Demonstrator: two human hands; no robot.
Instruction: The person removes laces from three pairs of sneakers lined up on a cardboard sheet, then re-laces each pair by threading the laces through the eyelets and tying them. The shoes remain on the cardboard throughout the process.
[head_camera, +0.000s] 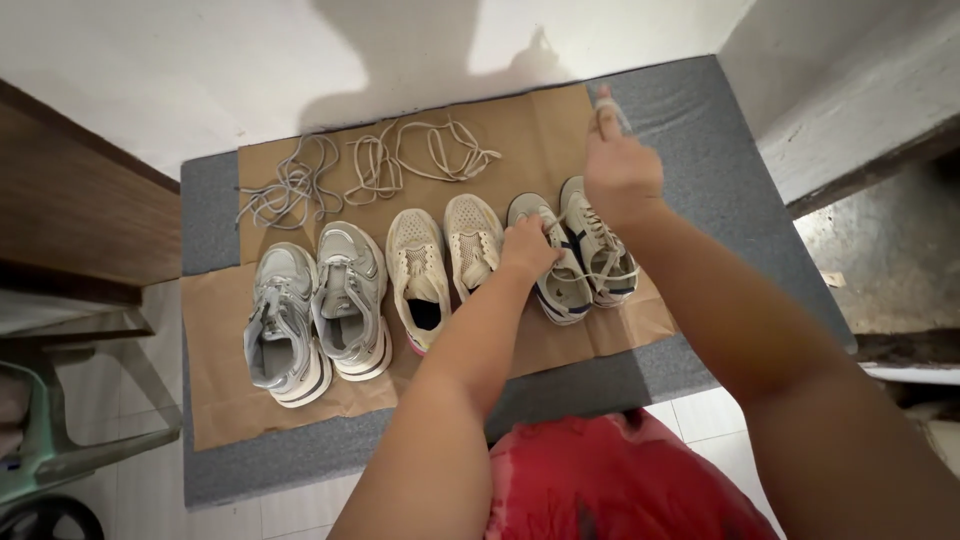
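Six shoes stand in a row on the sheet of brown kraft paper (560, 120) that covers the grey padded tabletop (720, 190): two grey chunky sneakers (315, 310) on the left, two cream mesh sneakers (440, 260) in the middle, and two white sneakers with navy trim (580, 265) on the right. My left hand (525, 248) rests fingers-down on the nearer white-and-navy sneaker, pressing on its upper. My right hand (620, 170) is lifted above the pair, thumb and fingers pinched together on the end of a pale shoelace (607, 100) drawn up from the far shoe. Behind the row lie two loose bundles of laces: one grey tangle (290, 190) and one cream tangle (420, 155), side by side on the paper.
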